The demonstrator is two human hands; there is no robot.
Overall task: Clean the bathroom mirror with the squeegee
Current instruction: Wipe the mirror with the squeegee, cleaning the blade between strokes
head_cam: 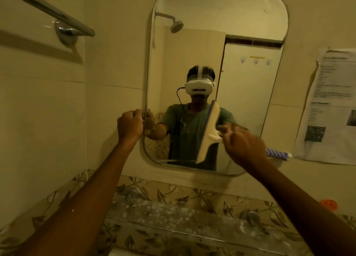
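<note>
Nearest, below both sets of fingers, a spattered glass shelf [173,211] is projecting from the leaf-patterned tiles.

The left hand [130,123] is gripping the left rim of the bathroom mirror [250,24], fingers curled round the edge, apparently to steady it. The right hand [246,146] is clasping the squeegee [209,132] by its blue-striped handle, whose end is sticking out to the right of the knuckles. The fingers are closing round the handle, but blur is hiding how each one lies. The cream blade is standing nearly upright just left of the right fingertips, against the lower middle of the glass.

Progress, as judged: the work is looking partly done. The glass above the fingers is reflecting cleanly. A pale streak is running down the upper left rim, and a wet line is lying along the bottom edge left of the blade; both are awaiting a pass.

Room: open glass is lying above and left of the blade. The bottom rim and the shelf are sitting close beneath the fingers. Right of the right fingers a paper notice [331,105] is hanging just beside the mirror. A towel rail [57,15] is standing well apart, up and left of the left fingers.
</note>
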